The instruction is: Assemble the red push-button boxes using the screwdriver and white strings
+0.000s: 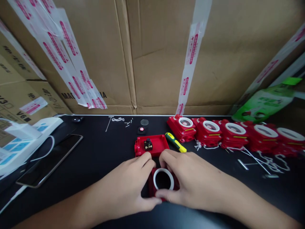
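Observation:
A red box cover with a raised white ring around a dark round opening is held low over the black tabletop. My left hand grips its left side, thumb at the near edge and fingers curled at the far edge. On the right side my right hand is closed around it, the thumb pressed by the ring. Just beyond lies an open red box base with a black switch part inside. Beside that base rests a yellow and green screwdriver. The underside of the cover is hidden.
A clear disc, a small black square piece, screws and a metal rod lie farther back. Several assembled red boxes line the right. A phone and power strip stand left; cardboard boxes wall the back.

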Available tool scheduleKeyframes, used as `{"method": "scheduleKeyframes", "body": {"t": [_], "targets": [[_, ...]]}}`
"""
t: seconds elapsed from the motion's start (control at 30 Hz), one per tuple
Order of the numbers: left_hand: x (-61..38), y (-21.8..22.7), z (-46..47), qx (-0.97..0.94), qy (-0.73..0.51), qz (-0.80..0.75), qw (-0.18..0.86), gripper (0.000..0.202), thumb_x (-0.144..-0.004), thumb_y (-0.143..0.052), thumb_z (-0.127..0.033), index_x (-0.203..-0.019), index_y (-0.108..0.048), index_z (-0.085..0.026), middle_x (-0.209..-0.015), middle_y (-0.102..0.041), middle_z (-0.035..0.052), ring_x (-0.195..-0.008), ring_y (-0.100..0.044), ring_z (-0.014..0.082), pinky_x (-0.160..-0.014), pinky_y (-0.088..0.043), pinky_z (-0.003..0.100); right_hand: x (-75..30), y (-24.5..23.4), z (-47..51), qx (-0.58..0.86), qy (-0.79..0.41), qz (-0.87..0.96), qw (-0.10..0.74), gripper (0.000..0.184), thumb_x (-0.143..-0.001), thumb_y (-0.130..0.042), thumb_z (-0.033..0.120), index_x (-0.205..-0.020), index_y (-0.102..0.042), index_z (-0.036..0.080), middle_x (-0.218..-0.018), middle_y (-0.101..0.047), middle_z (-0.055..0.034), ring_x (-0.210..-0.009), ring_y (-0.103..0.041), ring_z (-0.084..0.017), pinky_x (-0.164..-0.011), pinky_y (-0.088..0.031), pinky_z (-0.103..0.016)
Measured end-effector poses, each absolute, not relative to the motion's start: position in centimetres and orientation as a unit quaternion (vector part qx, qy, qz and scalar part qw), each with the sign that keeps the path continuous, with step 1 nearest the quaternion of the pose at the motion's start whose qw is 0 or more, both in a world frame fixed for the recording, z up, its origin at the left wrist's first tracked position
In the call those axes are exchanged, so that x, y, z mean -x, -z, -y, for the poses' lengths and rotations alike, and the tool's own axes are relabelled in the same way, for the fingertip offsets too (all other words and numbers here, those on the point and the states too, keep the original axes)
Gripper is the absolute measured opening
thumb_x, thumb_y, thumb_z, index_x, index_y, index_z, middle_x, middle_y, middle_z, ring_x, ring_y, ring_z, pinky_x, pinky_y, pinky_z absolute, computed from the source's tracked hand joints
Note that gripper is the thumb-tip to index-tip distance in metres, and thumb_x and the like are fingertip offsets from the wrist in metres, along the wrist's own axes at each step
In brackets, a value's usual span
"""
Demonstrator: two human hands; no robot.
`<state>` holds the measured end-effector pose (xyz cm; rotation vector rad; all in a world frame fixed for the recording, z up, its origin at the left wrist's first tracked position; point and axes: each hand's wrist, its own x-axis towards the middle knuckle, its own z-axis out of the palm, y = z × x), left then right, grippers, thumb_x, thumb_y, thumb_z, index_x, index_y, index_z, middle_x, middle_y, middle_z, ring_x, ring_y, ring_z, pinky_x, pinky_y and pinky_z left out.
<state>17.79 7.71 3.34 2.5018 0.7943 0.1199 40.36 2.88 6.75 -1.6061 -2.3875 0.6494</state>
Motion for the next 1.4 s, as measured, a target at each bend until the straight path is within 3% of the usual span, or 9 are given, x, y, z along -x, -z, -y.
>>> {"method": "scheduleKeyframes", "body": {"t": [0.13, 0.37, 0.5, 0.7, 1.07, 1.23, 1.4], "targets": [[-18.0, -2.9, -7.4, -0.919, -0.055, -0.297, 0.253, 0.035, -0.082, -0.083, -0.036, -0.105, -0.062, -0.02, -0.11, -0.065, 0.0048, -0.095, -0.069, 0.0284, -0.08, -0.055, 0.043, -40.7, -6.3, -2.9, 0.53, -0.2, 0.821, 0.076, 0.053, -0.076, -0.085, 0.064, -0.091, -0.06, 0.02, -0.091, -0.067, -0.002, -0.067, -0.06, -0.019, -0.057, -0.032, -0.029], [-17.9, -3.3, -8.3, -0.912, -0.058, -0.274, 0.3, 0.041, -0.082, -0.088, -0.027, -0.115, -0.065, -0.024, -0.116, -0.066, 0.0018, -0.102, -0.068, 0.0243, -0.088, -0.055, 0.037, -40.7, -6.3, -2.9, 0.524, -0.208, 0.821, 0.087, 0.035, -0.079, -0.083, 0.042, -0.092, -0.06, 0.019, -0.094, -0.066, -0.0009, -0.069, -0.059, -0.016, -0.059, -0.034, -0.028], [-17.8, -3.4, -8.6, -0.91, -0.053, -0.266, 0.312, 0.043, -0.082, -0.091, -0.033, -0.117, -0.067, -0.024, -0.115, -0.068, 0.0016, -0.099, -0.068, 0.0238, -0.086, -0.055, 0.036, -40.6, -6.7, -3.0, 0.525, -0.225, 0.818, 0.068, 0.036, -0.079, -0.085, 0.041, -0.094, -0.063, 0.018, -0.097, -0.066, -0.0019, -0.073, -0.061, -0.017, -0.06, -0.036, -0.028], [-17.8, -2.6, -8.3, -0.898, -0.082, -0.27, 0.339, 0.045, -0.079, -0.092, -0.024, -0.115, -0.066, -0.025, -0.115, -0.07, -0.001, -0.098, -0.069, 0.0214, -0.085, -0.056, 0.033, -40.8, -6.8, -3.2, 0.526, -0.25, 0.811, 0.059, 0.033, -0.077, -0.084, 0.037, -0.093, -0.063, 0.017, -0.099, -0.068, -0.0037, -0.074, -0.061, -0.017, -0.06, -0.04, -0.028], [-17.5, -2.5, -8.3, -0.897, -0.075, -0.277, 0.335, 0.044, -0.079, -0.091, -0.027, -0.114, -0.064, -0.024, -0.112, -0.071, 0.0008, -0.095, -0.069, 0.0235, -0.083, -0.057, 0.034, -40.7, -6.7, -3.4, 0.511, -0.268, 0.814, 0.07, 0.031, -0.075, -0.082, 0.034, -0.096, -0.065, 0.018, -0.099, -0.067, -0.0052, -0.078, -0.063, -0.019, -0.066, -0.046, -0.03], [-17.6, -3.2, -8.9, -0.899, -0.064, -0.266, 0.341, 0.04, -0.081, -0.089, -0.033, -0.111, -0.064, -0.022, -0.107, -0.071, 0.0013, -0.092, -0.07, 0.0224, -0.083, -0.057, 0.034, -40.9, -6.5, -3.4, 0.498, -0.266, 0.821, 0.084, 0.033, -0.074, -0.083, 0.034, -0.096, -0.065, 0.017, -0.1, -0.066, -0.0052, -0.077, -0.062, -0.018, -0.063, -0.045, -0.028], [-17.5, -3.1, -9.7, -0.888, -0.067, -0.25, 0.379, 0.046, -0.074, -0.093, -0.027, -0.11, -0.064, -0.021, -0.104, -0.07, -0.0006, -0.086, -0.071, 0.0167, -0.081, -0.057, 0.029, -41.3, -5.6, -3.9, 0.47, -0.255, 0.837, 0.117, 0.041, -0.071, -0.087, 0.038, -0.098, -0.064, 0.017, -0.1, -0.066, -0.0039, -0.076, -0.061, -0.017, -0.062, -0.043, -0.026]]}}
